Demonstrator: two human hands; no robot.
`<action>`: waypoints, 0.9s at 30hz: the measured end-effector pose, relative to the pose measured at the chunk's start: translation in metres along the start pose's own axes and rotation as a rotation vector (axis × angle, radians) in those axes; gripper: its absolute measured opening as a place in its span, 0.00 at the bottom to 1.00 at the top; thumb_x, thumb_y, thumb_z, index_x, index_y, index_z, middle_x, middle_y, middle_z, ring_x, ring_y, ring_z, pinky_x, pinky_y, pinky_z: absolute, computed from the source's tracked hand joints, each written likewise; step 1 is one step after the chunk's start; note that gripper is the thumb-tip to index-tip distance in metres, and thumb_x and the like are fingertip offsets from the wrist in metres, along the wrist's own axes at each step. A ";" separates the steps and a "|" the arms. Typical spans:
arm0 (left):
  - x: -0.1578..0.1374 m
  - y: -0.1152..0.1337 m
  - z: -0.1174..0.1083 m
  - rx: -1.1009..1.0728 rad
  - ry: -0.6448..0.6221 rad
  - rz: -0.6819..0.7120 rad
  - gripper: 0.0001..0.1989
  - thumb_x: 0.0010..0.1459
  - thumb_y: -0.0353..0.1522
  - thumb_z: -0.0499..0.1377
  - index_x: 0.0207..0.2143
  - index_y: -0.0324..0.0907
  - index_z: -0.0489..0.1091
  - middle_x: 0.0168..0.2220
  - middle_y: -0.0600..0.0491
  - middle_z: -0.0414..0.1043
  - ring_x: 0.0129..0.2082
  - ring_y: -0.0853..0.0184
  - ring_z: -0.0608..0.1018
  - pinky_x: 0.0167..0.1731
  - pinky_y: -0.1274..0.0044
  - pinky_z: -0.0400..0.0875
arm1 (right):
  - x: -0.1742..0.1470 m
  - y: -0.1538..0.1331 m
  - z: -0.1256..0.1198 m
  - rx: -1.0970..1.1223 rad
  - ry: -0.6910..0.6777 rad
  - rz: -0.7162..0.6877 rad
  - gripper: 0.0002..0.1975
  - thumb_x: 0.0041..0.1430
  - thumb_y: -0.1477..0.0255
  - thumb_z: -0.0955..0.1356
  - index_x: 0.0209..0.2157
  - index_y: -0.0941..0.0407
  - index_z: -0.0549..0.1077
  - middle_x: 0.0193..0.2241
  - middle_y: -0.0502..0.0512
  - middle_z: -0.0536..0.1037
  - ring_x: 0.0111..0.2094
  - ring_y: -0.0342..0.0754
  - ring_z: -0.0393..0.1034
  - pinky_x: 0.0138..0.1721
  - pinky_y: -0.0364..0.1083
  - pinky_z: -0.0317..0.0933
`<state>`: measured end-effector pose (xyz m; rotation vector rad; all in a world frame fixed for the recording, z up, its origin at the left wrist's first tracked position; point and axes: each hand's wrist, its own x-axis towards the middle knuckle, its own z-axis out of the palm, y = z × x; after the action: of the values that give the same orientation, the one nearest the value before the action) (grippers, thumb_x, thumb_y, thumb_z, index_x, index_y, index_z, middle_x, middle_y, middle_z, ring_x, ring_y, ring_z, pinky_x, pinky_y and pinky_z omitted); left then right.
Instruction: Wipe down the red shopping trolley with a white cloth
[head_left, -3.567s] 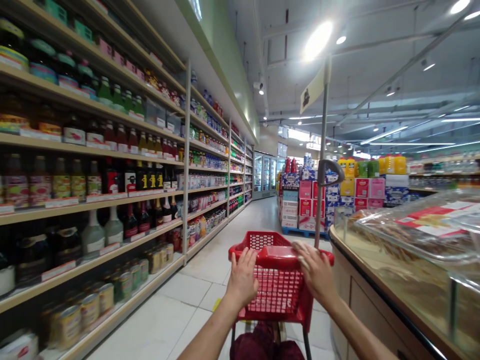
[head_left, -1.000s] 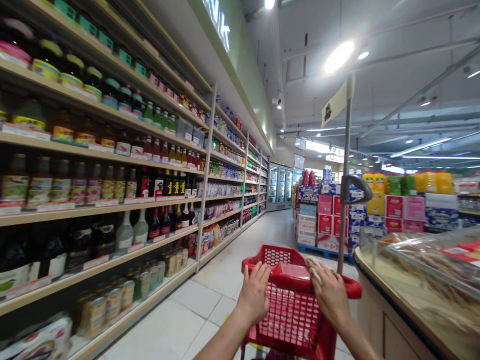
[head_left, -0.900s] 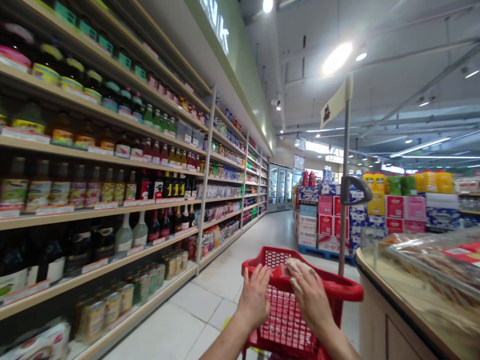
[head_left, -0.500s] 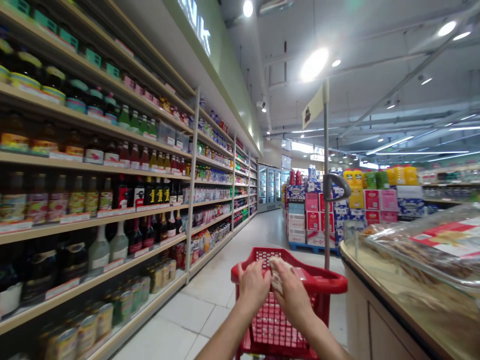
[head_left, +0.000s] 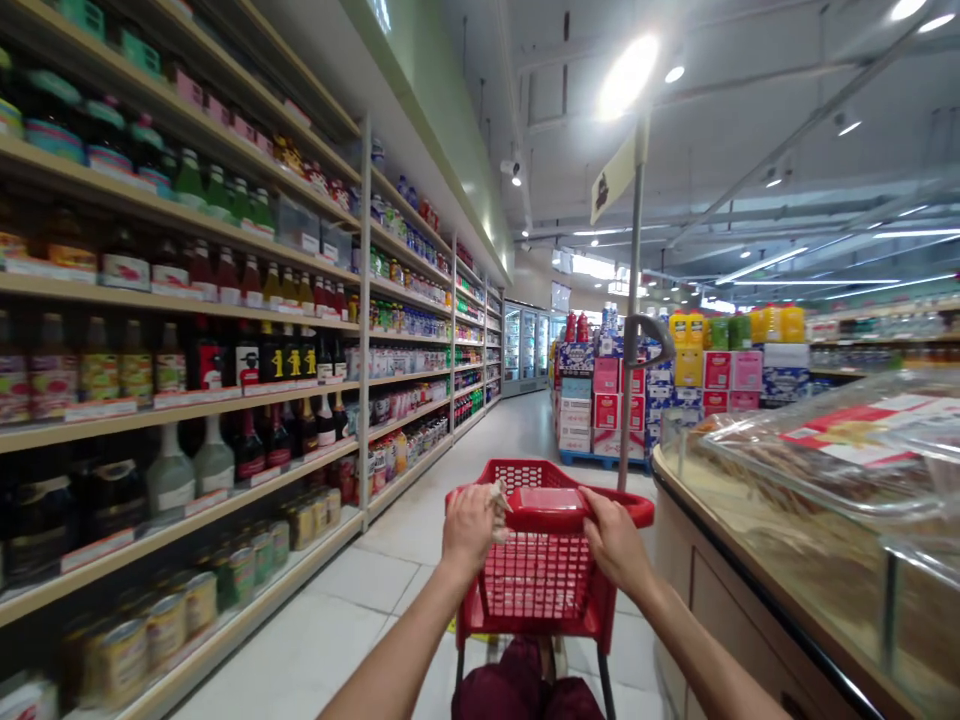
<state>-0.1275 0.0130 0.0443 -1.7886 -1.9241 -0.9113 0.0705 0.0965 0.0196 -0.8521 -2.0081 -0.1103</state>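
A red plastic shopping cart point(head_left: 536, 585) stands right in front of me, with a lattice basket and a thick handlebar point(head_left: 551, 518). My left hand point(head_left: 469, 530) is closed at the bar's left part, with a crumpled whitish tissue point(head_left: 500, 508) in its grip, sticking out by the thumb. Toward the right end, my right hand point(head_left: 613, 540) wraps round the handlebar, thumb on top. Between both hands a clear-covered panel lies on the bar. The fingers' undersides are hidden.
Long shelves point(head_left: 247, 395) of bottles and cans line the left. A wood-sided display counter point(head_left: 697, 590) with packed food runs close on the right. Ahead, stacked boxes point(head_left: 606, 412) stand on a blue pallet beside a metal sign pole point(head_left: 631, 280). A tiled aisle point(head_left: 517, 430) leads toward glass-door fridges.
The tissue has passed from my right hand to my left. My hands have moved apart, the right one now on the bar's right part. The view has shifted slightly forward along the aisle.
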 end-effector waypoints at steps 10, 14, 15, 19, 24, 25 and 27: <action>-0.002 0.014 0.021 -0.102 -0.036 0.304 0.18 0.54 0.26 0.47 0.48 0.38 0.60 0.52 0.48 0.60 0.54 0.65 0.60 0.55 0.70 0.53 | -0.006 -0.012 0.008 0.136 0.113 0.074 0.22 0.54 0.71 0.56 0.51 0.59 0.59 0.39 0.57 0.73 0.39 0.50 0.66 0.44 0.51 0.58; -0.004 -0.018 0.005 -0.145 0.057 0.146 0.14 0.54 0.25 0.46 0.42 0.37 0.64 0.45 0.48 0.67 0.48 0.66 0.66 0.51 0.71 0.60 | -0.003 -0.017 0.012 0.132 0.156 0.094 0.20 0.55 0.70 0.55 0.48 0.60 0.63 0.35 0.57 0.74 0.36 0.50 0.67 0.40 0.50 0.60; -0.003 -0.014 0.007 -0.161 0.089 0.119 0.14 0.55 0.26 0.45 0.41 0.38 0.65 0.43 0.48 0.68 0.46 0.66 0.67 0.49 0.70 0.62 | -0.003 -0.018 0.014 0.122 0.176 0.102 0.20 0.55 0.69 0.55 0.47 0.60 0.64 0.33 0.57 0.75 0.35 0.50 0.68 0.39 0.51 0.60; 0.007 0.028 0.028 -0.239 0.108 0.304 0.10 0.54 0.27 0.48 0.36 0.41 0.66 0.37 0.51 0.70 0.41 0.66 0.70 0.44 0.70 0.65 | -0.002 -0.019 0.021 0.082 0.220 0.082 0.21 0.56 0.66 0.54 0.46 0.61 0.65 0.33 0.58 0.75 0.34 0.51 0.68 0.38 0.52 0.61; 0.003 0.006 0.025 -0.226 0.144 0.382 0.13 0.51 0.24 0.51 0.39 0.40 0.65 0.41 0.50 0.69 0.44 0.67 0.68 0.46 0.72 0.65 | -0.003 -0.015 0.020 0.072 0.214 0.018 0.20 0.56 0.66 0.55 0.45 0.60 0.66 0.34 0.58 0.75 0.33 0.51 0.69 0.36 0.51 0.61; 0.001 -0.006 0.020 -0.217 0.166 0.328 0.13 0.50 0.24 0.51 0.39 0.40 0.65 0.41 0.50 0.69 0.43 0.67 0.69 0.46 0.72 0.65 | -0.003 -0.016 0.019 0.073 0.203 0.013 0.19 0.56 0.67 0.55 0.45 0.60 0.66 0.34 0.58 0.75 0.33 0.51 0.69 0.36 0.51 0.61; 0.000 -0.022 0.011 -0.206 0.201 0.205 0.12 0.52 0.24 0.49 0.38 0.39 0.66 0.38 0.49 0.70 0.41 0.66 0.70 0.44 0.69 0.66 | -0.001 -0.021 0.017 0.080 0.186 0.025 0.19 0.57 0.67 0.55 0.45 0.60 0.65 0.34 0.58 0.75 0.33 0.50 0.69 0.36 0.50 0.61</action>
<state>-0.1477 0.0206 0.0322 -1.8832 -1.5398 -1.2006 0.0452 0.0868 0.0143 -0.7865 -1.8160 -0.0904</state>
